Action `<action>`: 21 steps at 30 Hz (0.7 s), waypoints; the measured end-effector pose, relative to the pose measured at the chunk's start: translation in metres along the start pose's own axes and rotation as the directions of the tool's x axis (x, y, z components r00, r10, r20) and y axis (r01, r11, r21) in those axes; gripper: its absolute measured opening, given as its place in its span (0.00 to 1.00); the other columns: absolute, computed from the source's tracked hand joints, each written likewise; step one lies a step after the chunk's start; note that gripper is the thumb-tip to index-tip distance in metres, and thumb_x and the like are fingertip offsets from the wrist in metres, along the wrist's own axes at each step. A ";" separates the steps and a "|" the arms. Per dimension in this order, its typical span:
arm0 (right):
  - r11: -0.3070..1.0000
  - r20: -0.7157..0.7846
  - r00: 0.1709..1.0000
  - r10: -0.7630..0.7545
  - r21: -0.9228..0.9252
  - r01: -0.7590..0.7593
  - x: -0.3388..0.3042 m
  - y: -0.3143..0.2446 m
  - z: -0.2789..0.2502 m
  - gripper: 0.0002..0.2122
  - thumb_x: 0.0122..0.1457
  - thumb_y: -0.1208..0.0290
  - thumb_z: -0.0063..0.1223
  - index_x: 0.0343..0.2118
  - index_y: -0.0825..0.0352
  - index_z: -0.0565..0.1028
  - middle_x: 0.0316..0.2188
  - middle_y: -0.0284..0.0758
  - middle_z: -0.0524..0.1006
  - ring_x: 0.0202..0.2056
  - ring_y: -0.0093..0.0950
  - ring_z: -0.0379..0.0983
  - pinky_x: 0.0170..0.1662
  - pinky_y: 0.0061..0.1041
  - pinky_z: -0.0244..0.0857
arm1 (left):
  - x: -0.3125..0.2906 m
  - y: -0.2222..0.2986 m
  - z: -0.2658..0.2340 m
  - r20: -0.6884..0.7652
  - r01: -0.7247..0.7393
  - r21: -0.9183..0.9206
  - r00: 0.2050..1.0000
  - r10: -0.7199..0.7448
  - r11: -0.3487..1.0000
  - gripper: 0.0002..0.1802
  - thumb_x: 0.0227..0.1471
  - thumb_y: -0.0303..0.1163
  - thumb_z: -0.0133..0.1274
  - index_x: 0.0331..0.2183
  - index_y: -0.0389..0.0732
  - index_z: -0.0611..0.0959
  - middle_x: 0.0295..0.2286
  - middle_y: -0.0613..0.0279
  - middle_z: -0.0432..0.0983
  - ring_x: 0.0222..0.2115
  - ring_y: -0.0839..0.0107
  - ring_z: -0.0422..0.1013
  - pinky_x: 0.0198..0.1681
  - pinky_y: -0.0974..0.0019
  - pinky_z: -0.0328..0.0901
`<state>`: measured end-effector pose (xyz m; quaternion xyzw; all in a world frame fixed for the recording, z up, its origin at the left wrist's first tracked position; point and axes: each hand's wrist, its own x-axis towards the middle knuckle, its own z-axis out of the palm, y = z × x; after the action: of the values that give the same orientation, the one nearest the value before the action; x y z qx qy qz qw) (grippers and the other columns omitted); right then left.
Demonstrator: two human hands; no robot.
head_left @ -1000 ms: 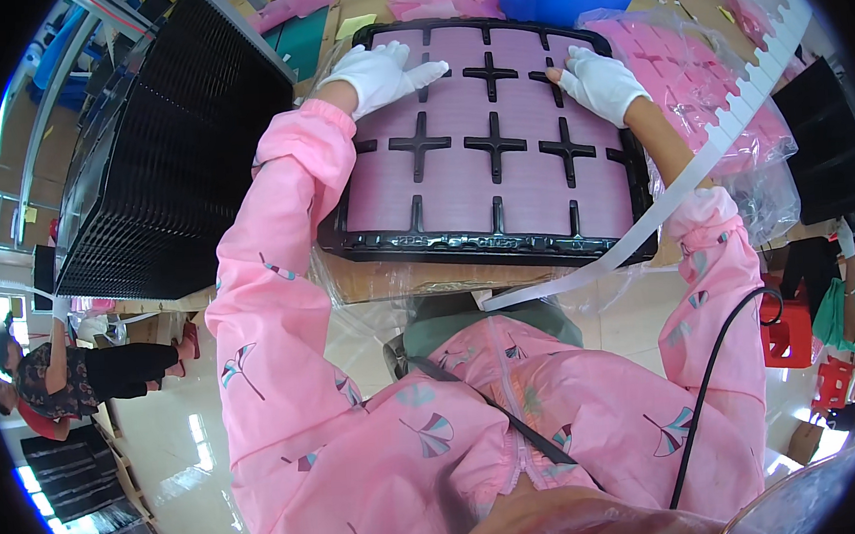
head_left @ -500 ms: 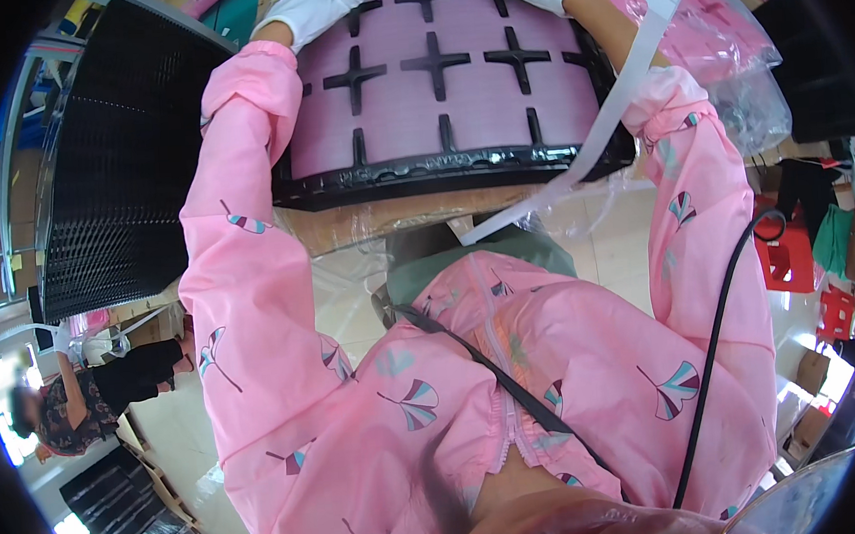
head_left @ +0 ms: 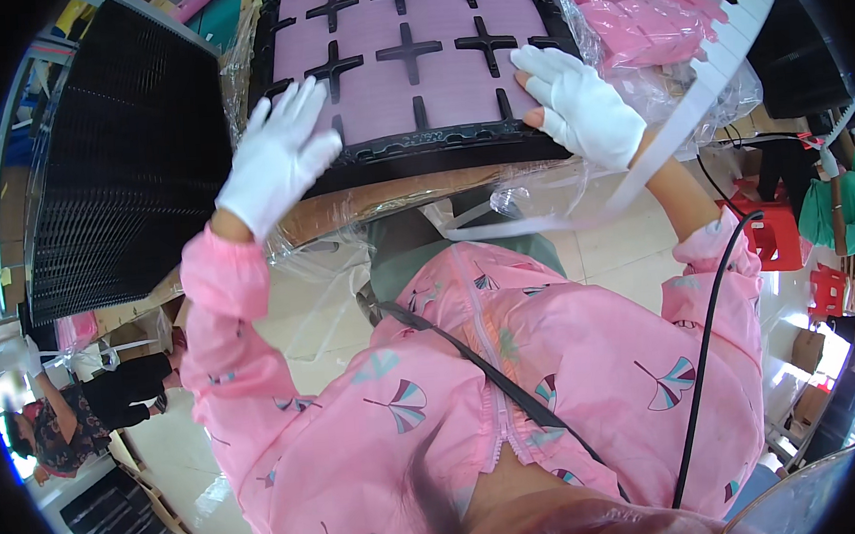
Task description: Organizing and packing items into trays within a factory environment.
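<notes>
In front of me lies a black plastic frame point(head_left: 430, 143) with cross-shaped bars over a pink-purple sheet point(head_left: 378, 99). My left hand point(head_left: 279, 159), in a white glove, is open at the frame's near left corner with its fingers spread. At the near right corner my right hand point(head_left: 589, 105) is also open, its fingers stretched over the frame's edge; some fingertips poke bare out of the white glove. Neither hand has hold of anything visible. A long white strip point(head_left: 696, 99) with a toothed end hangs in front of my right forearm and crosses it near the wrist.
Clear plastic wrap and cardboard point(head_left: 384, 193) edge the near side below the frame. Pink pieces in clear plastic point(head_left: 647, 14) lie to the right. On the left stands a tall black ribbed stack point(head_left: 127, 158). Another person point(head_left: 70, 416) works at far left; red stools point(head_left: 776, 236) stand right.
Both hands have drawn back toward me, from the frame's far sides to its near corners. The frame sits higher in view, and the white strip has swung to the right.
</notes>
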<state>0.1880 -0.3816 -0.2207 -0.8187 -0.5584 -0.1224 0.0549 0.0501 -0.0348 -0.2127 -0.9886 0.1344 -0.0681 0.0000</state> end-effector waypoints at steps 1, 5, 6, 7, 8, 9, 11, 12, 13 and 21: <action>1.000 0.018 1.000 0.008 -0.001 -0.008 -0.004 -0.005 -0.005 0.21 0.55 0.60 0.48 0.42 0.76 0.71 0.50 0.48 0.67 0.53 0.44 0.61 0.56 0.37 0.55 | -0.010 0.010 -0.005 -0.006 0.007 0.011 1.000 -0.007 1.000 0.40 0.54 0.58 0.37 0.54 0.33 0.64 0.54 0.44 0.59 0.57 0.52 0.54 0.60 0.54 0.46; 1.000 0.125 0.992 -0.012 0.029 0.008 -0.015 -0.014 -0.020 0.21 0.55 0.59 0.48 0.39 0.76 0.71 0.50 0.50 0.66 0.54 0.44 0.60 0.57 0.37 0.54 | -0.030 0.030 -0.022 0.032 0.066 0.005 0.997 -0.066 0.998 0.46 0.49 0.65 0.37 0.53 0.31 0.64 0.52 0.41 0.61 0.55 0.51 0.57 0.60 0.56 0.47; 0.999 0.148 0.989 -0.026 0.045 0.020 -0.017 -0.014 -0.022 0.20 0.55 0.59 0.48 0.39 0.76 0.71 0.50 0.50 0.66 0.54 0.45 0.60 0.57 0.37 0.54 | -0.033 0.032 -0.024 0.056 0.066 -0.001 0.996 -0.066 0.998 0.47 0.49 0.65 0.38 0.53 0.31 0.64 0.52 0.41 0.61 0.55 0.51 0.57 0.60 0.56 0.47; 0.997 0.160 0.986 -0.052 0.059 0.043 -0.015 -0.010 -0.024 0.20 0.54 0.59 0.48 0.38 0.76 0.71 0.50 0.51 0.66 0.54 0.46 0.60 0.57 0.38 0.54 | -0.032 0.031 -0.027 0.069 0.066 -0.002 0.995 -0.066 0.998 0.47 0.48 0.66 0.38 0.53 0.31 0.65 0.52 0.41 0.62 0.54 0.51 0.58 0.60 0.56 0.47; 0.992 0.142 0.987 -0.079 0.104 0.065 -0.012 -0.010 -0.025 0.20 0.54 0.60 0.48 0.37 0.76 0.71 0.50 0.51 0.66 0.53 0.47 0.60 0.56 0.39 0.54 | -0.030 0.030 -0.030 0.081 0.065 -0.003 0.995 -0.065 0.998 0.48 0.48 0.66 0.38 0.53 0.31 0.65 0.51 0.40 0.62 0.54 0.51 0.58 0.60 0.56 0.47; 0.985 0.123 0.987 -0.106 0.147 0.087 -0.009 -0.013 -0.025 0.20 0.54 0.60 0.48 0.37 0.76 0.71 0.49 0.51 0.67 0.53 0.47 0.61 0.56 0.39 0.54 | -0.028 0.028 -0.030 0.086 0.035 0.014 0.996 -0.036 0.999 0.48 0.47 0.67 0.38 0.52 0.31 0.65 0.51 0.41 0.62 0.55 0.52 0.58 0.60 0.56 0.47; 0.973 0.061 0.985 -0.158 0.177 0.146 0.000 -0.014 -0.018 0.20 0.53 0.60 0.49 0.36 0.77 0.71 0.48 0.52 0.67 0.52 0.49 0.62 0.55 0.40 0.56 | -0.016 0.027 -0.029 0.076 -0.012 0.008 0.997 0.011 1.000 0.50 0.46 0.68 0.37 0.53 0.31 0.65 0.52 0.42 0.62 0.55 0.52 0.57 0.60 0.55 0.47; 0.971 0.059 0.985 -0.159 0.188 0.146 0.003 -0.014 -0.020 0.20 0.53 0.60 0.49 0.36 0.77 0.72 0.49 0.52 0.67 0.51 0.49 0.62 0.54 0.40 0.57 | -0.011 0.027 -0.028 0.087 -0.022 0.016 0.996 0.020 1.000 0.51 0.46 0.70 0.34 0.54 0.32 0.63 0.53 0.43 0.61 0.56 0.52 0.56 0.60 0.56 0.46; 0.966 0.059 0.983 -0.172 0.204 0.157 0.003 -0.010 -0.019 0.20 0.53 0.60 0.49 0.37 0.77 0.72 0.49 0.51 0.67 0.52 0.48 0.62 0.55 0.40 0.57 | -0.010 0.027 -0.027 0.092 -0.023 0.002 0.995 0.023 1.000 0.51 0.45 0.70 0.36 0.54 0.32 0.63 0.53 0.43 0.61 0.56 0.52 0.56 0.60 0.56 0.46; 0.955 0.104 0.970 -0.219 0.227 0.191 -0.016 0.011 -0.024 0.20 0.54 0.62 0.47 0.42 0.76 0.69 0.50 0.50 0.67 0.53 0.47 0.62 0.56 0.40 0.55 | -0.015 0.014 -0.038 0.137 -0.084 -0.057 0.986 0.091 0.995 0.50 0.42 0.66 0.46 0.53 0.32 0.65 0.53 0.45 0.62 0.56 0.53 0.56 0.60 0.53 0.46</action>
<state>0.1893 -0.4058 -0.2017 -0.7515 -0.6528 -0.0133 0.0944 0.0269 -0.0432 -0.1768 -0.9837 0.1791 0.0049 -0.0128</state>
